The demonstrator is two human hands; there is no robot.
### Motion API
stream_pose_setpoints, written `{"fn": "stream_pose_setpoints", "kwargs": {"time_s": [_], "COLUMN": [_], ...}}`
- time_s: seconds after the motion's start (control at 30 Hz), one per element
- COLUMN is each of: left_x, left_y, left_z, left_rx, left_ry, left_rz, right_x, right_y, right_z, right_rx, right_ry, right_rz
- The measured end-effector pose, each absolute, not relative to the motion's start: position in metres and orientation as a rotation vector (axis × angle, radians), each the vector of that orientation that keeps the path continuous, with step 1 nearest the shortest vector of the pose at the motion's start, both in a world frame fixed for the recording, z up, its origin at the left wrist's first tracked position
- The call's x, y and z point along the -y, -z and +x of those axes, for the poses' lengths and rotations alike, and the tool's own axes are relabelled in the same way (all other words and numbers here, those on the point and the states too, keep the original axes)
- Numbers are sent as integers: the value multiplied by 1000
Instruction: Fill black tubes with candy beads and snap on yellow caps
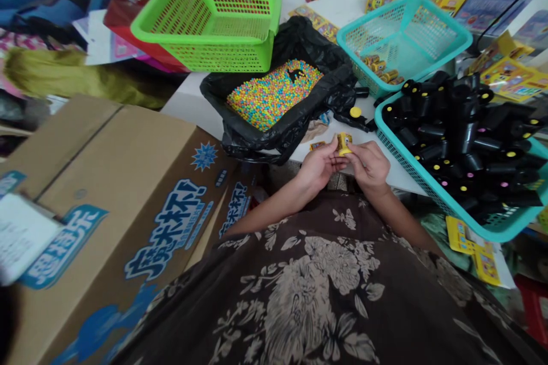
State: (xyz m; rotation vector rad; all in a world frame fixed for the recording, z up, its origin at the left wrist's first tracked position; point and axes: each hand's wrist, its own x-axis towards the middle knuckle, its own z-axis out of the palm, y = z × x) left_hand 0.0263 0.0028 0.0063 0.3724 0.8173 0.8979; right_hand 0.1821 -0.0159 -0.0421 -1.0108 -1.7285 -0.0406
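Note:
Both my hands meet over the front edge of a white table. My left hand and my right hand pinch a small yellow labelled tube between their fingertips. Just beyond them a black plastic bag lies open, full of small multicoloured candy beads. A loose yellow cap lies on the table above my right hand. To the right stands a teal basket heaped with black tubes.
A second teal basket at the back right holds a few yellow labelled tubes. A green basket stands empty at the back. A large printed cardboard box fills the left. Yellow printed sheets lie at the right.

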Motion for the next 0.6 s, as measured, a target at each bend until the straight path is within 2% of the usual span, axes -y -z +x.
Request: {"fn": "stream_pose_setpoints", "kwargs": {"time_s": [0.37,0.6], "left_x": [1,-2], "left_y": [-8,-5], "left_z": [30,28], "left_rx": [-795,-789], "left_ry": [-914,-937], "left_rz": [373,406], "right_x": [18,16], "right_y": [41,42], "right_z": [182,183], "right_rx": [1694,1758], "right_ry": [-100,68], "right_rz": [-938,-997]}}
